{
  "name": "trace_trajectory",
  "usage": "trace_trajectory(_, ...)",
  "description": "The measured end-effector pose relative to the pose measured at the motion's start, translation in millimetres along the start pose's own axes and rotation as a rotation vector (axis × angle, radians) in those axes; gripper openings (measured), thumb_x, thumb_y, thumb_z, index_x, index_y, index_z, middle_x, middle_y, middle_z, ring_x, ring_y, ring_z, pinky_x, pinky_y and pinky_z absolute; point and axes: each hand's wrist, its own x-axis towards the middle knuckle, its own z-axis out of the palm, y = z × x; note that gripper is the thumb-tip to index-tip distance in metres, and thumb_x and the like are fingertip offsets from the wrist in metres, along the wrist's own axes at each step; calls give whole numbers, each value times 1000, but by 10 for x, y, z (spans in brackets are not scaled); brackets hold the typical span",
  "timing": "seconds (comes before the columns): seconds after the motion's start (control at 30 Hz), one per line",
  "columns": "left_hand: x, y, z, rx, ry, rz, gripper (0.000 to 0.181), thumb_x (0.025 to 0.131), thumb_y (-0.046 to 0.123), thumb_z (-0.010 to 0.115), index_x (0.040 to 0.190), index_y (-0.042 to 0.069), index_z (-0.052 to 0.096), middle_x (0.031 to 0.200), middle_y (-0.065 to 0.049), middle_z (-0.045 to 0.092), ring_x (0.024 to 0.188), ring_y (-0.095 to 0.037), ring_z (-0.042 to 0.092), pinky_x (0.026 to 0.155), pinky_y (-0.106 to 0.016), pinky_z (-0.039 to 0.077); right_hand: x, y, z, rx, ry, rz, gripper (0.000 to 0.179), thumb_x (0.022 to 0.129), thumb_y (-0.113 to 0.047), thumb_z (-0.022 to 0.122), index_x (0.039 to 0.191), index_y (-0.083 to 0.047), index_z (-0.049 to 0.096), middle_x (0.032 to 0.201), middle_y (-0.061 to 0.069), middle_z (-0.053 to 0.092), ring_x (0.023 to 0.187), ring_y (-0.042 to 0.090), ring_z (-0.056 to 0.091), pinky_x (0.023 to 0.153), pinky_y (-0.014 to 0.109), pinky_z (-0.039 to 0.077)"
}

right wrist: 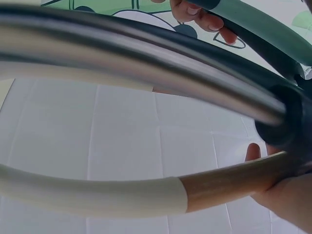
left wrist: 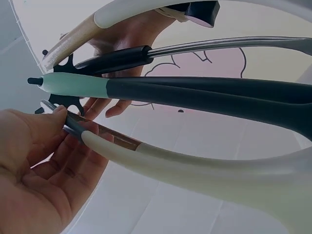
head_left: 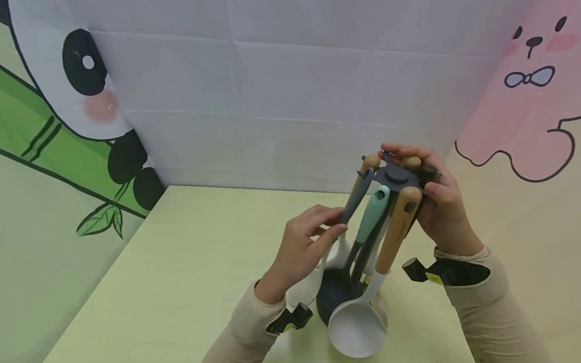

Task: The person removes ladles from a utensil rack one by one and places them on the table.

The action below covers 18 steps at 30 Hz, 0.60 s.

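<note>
A dark grey utensil rack (head_left: 396, 174) with a hooked top carries several kitchen utensils. My right hand (head_left: 442, 201) holds it at the top from the right, fingers behind and thumb in front, beside a black handle (head_left: 428, 174). My left hand (head_left: 306, 244) pinches the grey handle (head_left: 357, 195) of a white utensil at the rack's left side; its lower end is partly hidden behind the hand. Nearest the front hangs a white ladle (head_left: 358, 327) with a wooden handle (head_left: 398, 229). Between them hangs a black utensil (head_left: 333, 292) with a mint-green handle (head_left: 373, 212).
The rack is over the right part of a pale yellow-green table (head_left: 190, 282). A white cloth wall (head_left: 290, 101) rises behind, with a panda drawing (head_left: 86, 60) at left and a pink bear (head_left: 528, 106) at right.
</note>
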Motion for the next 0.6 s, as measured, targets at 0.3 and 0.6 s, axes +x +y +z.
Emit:
trace_trajectory(0.3, 79, -22, -4, 28, 10, -3, 27, 88, -5, 71, 114, -9, 68, 97, -15, 69, 89, -24, 68, 67, -28, 59, 56, 9, -115, 6, -14, 11, 41, 90, -13, 60, 128, 1, 54, 141, 21, 50, 133, 34, 45, 107, 36, 39)
trace_trajectory(0.6, 151, -34, -31, 41, 51, 3, 26, 87, -7, 71, 113, -10, 68, 96, -15, 68, 88, -25, 68, 69, -29, 59, 121, 24, -234, 7, -33, 7, 40, 91, -13, 58, 128, 1, 53, 141, 21, 50, 132, 33, 46, 107, 34, 38)
